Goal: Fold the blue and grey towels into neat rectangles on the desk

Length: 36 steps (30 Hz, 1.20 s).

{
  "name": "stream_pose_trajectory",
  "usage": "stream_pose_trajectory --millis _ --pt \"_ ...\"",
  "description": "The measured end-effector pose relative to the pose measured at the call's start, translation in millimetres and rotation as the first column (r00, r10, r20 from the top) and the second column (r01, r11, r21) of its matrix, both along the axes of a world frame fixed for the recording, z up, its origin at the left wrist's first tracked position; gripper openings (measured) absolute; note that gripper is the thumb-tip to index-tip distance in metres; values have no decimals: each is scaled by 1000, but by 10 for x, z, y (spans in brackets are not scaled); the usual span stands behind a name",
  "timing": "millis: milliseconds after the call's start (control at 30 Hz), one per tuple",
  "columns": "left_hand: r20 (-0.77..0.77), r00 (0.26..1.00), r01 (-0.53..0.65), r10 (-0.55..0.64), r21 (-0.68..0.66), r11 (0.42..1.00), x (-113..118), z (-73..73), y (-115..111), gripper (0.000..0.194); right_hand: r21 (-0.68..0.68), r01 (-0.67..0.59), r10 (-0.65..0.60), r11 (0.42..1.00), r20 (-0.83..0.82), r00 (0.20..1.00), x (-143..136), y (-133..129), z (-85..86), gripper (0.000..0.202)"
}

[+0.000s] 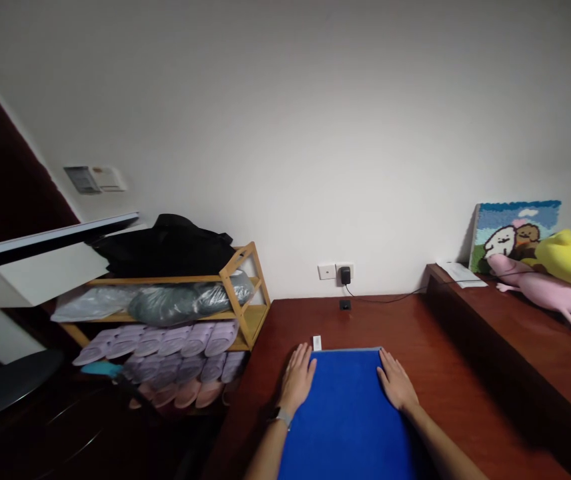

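Note:
A blue cloth (345, 413) lies flat on the reddish-brown wooden table (305, 317), and its near end runs out of view at the bottom. My left hand (298, 377) rests on the cloth's far left corner, fingers stretched out and pointing away from me. At the far right corner lies my right hand (396, 381), flat, its fingers extended along the edge. A small white tag (317, 343) sticks out past the far edge, near my left fingertips. Neither hand grips anything.
On the left a wooden rack (245, 300) holds a black bag (170, 247), plastic-wrapped bundles and several slippers (185, 339). A black plug adapter (345, 275) sits in the wall socket, its cable running right. The raised surface at right bears plush toys (540, 287) and a fuzzy picture (515, 227).

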<state>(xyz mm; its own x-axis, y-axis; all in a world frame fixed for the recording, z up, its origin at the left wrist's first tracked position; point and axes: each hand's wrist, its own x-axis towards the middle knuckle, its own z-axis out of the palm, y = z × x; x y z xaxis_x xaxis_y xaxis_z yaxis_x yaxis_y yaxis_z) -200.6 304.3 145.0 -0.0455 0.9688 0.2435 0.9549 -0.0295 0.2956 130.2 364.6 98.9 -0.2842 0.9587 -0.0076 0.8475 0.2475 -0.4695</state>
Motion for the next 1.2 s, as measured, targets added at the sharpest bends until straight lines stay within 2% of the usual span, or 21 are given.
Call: stream_pose_trajectory --millis 67,167,233,267,300,367,433,533,600,667,733,867,933,1000,1067,1200 --pt "-8 993 122 -122 26 992 516 22 38 61 -1 -2 2 1000 12 1000 -1 3 15 72" --pt "-3 937 349 -349 35 936 1394 -53 126 61 -5 -25 25 1000 43 999 20 12 14 69" --pt "27 916 401 -401 8 916 1810 -132 184 64 -7 -60 61 998 64 996 34 15 10 67" --pt "38 919 393 -392 -12 919 1918 -164 208 65 -9 -71 71 997 68 995 36 15 13 66" --pt "39 928 371 -369 -37 928 1950 -185 226 66 -10 -70 70 998 66 995 34 15 18 66" --pt "16 953 301 -301 -82 950 1791 -195 239 69 -9 -40 40 999 50 998 23 11 37 67" --pt "-24 974 219 -224 -118 968 1405 -173 215 70 -5 -14 15 1000 32 999 8 3 54 69" --pt "-85 993 64 -77 -152 986 677 -136 128 74 -1 -4 4 1000 12 1000 -3 -6 52 70" --pt "-113 993 -36 18 -158 987 276 -130 71 75 1 0 0 1000 6 1000 -4 4 41 70" --pt "-118 989 -111 92 -163 980 25 -132 37 74 -7 4 -4 1000 7 1000 -4 29 43 69" --pt "-114 984 -153 134 -178 972 -82 -124 26 73 -29 6 -5 1000 10 1000 -2 53 73 67" --pt "-112 984 -156 137 -183 971 -77 -37 -32 72 -43 22 -21 999 23 1000 21 -43 162 67" --pt "-111 986 -140 127 -117 983 -3 16 -117 71 3 43 -43 999 20 999 41 -200 161 68" --pt "-100 990 -103 100 -22 994 175 46 -228 69 48 46 -47 998 22 999 56 -393 117 69" --pt "-76 997 -12 15 38 999 504 44 -329 67 47 36 -38 998 45 998 56 -567 62 70" --pt "-22 969 248 -247 22 969 1451 -46 -430 63 -3 35 -34 999 106 994 34 -733 33 69"
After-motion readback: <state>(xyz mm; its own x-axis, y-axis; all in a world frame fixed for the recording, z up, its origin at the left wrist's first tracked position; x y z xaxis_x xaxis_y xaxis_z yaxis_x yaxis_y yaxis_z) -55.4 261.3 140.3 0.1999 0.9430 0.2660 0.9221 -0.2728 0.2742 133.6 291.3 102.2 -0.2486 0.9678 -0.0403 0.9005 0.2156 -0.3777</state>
